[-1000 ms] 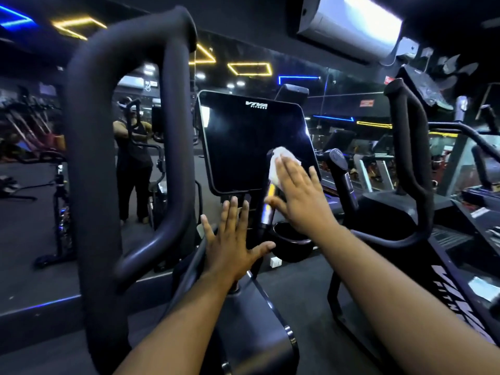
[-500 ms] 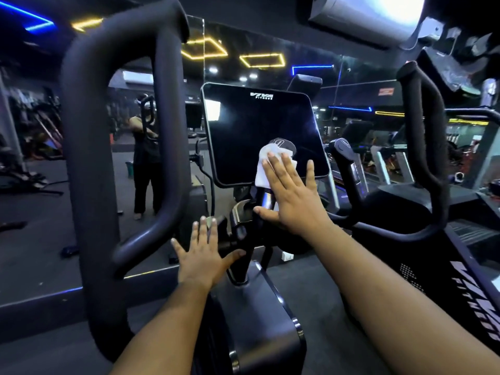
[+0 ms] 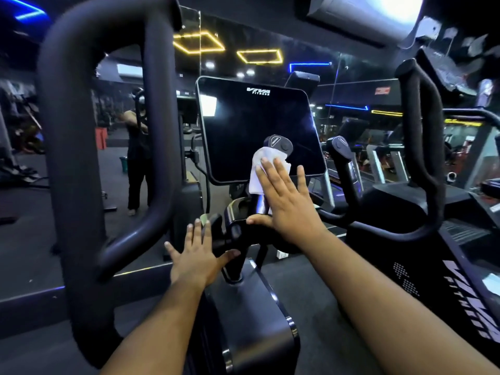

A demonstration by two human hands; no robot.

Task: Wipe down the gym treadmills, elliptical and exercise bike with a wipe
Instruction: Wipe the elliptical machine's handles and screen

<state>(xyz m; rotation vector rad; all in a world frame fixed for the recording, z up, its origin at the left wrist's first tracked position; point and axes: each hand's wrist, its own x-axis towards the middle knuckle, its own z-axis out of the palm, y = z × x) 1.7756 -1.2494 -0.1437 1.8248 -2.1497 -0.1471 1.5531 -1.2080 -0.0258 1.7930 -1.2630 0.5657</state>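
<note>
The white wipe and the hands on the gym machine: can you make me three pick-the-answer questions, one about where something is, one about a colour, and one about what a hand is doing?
1. Where is the wipe?
A. On the floor
B. Under the right hand's fingers, on the short handgrip in front of the screen
C. Hanging on the big left handle

2. What colour are the two rectangle lights above the screen?
A. Yellow
B. Green
C. Pink

3. What is the left hand doing?
A. Gripping a bottle
B. Making a fist
C. Held flat with fingers spread, holding nothing

Answers:
1 B, the right hand presses the wipe against the handgrip with straight fingers, before the dark screen.
2 A, both outlines glow yellow.
3 C, its fingers are straight and apart near the machine's centre post.
</note>
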